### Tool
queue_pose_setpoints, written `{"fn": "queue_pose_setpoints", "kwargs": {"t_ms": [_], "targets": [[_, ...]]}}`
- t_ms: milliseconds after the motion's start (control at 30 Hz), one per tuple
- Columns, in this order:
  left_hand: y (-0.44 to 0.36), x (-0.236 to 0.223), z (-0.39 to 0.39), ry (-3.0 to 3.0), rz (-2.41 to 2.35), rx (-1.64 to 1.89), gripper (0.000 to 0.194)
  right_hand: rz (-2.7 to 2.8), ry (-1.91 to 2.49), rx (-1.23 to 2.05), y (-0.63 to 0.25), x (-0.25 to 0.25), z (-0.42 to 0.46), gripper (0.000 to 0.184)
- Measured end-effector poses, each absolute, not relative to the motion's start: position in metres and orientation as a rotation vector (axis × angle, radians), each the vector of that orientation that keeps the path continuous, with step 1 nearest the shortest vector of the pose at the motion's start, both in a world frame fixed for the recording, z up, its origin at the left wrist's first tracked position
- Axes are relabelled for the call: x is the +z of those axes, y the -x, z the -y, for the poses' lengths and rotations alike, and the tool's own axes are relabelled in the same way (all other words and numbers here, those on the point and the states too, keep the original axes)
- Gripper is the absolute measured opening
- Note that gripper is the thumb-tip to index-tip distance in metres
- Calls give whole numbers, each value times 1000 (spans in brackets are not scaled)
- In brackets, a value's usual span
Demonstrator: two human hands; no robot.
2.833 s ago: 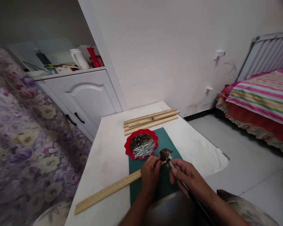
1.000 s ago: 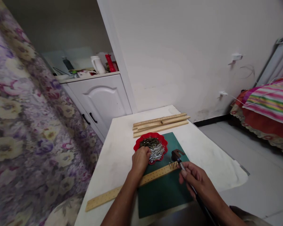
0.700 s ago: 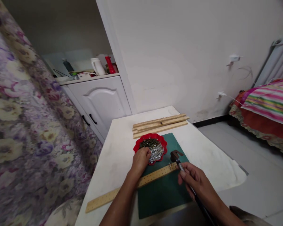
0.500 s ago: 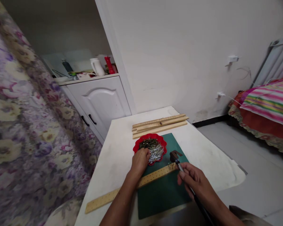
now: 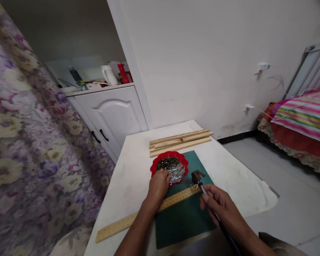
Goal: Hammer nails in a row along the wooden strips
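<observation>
My left hand (image 5: 159,184) reaches into a red scalloped dish (image 5: 155,164) heaped with small metal nails (image 5: 173,167), its fingers curled down among them; what they pinch is hidden. My right hand (image 5: 219,205) is wrapped round the dark handle of a small hammer (image 5: 196,176), whose head hovers just above the right end of a long wooden strip (image 5: 138,217). That strip lies slantwise across a green cutting mat (image 5: 186,217), with several nails standing in its right end.
A white table (image 5: 130,160) carries everything. A bundle of wooden strips (image 5: 180,138) lies at its far end. A flowered curtain (image 5: 29,142) hangs on the left, a white cabinet (image 5: 112,113) stands behind, and a bed with a striped cover (image 5: 304,117) is at the right.
My left hand left the strip's end and moved up into the red dish of nails. The hammer stays by the strip's right end. The camera view swung a little to the left.
</observation>
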State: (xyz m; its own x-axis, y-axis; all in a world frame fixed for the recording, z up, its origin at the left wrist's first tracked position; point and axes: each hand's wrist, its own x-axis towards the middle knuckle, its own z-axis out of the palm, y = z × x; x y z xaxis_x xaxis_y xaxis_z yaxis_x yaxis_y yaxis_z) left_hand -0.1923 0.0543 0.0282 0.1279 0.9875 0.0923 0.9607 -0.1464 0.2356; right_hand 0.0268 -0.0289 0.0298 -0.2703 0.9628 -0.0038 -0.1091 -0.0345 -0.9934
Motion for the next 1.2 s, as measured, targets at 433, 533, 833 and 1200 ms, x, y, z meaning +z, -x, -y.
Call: {"fn": "queue_pose_setpoints", "kwargs": {"t_ms": [433, 533, 833, 1200], "targets": [[192, 23, -47, -2206, -1954, 525, 11, 1314, 984, 1474, -26, 31, 28, 29], [192, 23, -45, -2228, -1937, 578, 13, 1308, 1003, 1472, -26, 32, 28, 31], [174, 30, -20, -2391, -1708, 835, 25, 1201, 995, 1460, -20, 27, 26, 25], [128, 37, 24, -2269, -1300, 908, 27, 1043, 1010, 1342, -21, 25, 23, 28]]}}
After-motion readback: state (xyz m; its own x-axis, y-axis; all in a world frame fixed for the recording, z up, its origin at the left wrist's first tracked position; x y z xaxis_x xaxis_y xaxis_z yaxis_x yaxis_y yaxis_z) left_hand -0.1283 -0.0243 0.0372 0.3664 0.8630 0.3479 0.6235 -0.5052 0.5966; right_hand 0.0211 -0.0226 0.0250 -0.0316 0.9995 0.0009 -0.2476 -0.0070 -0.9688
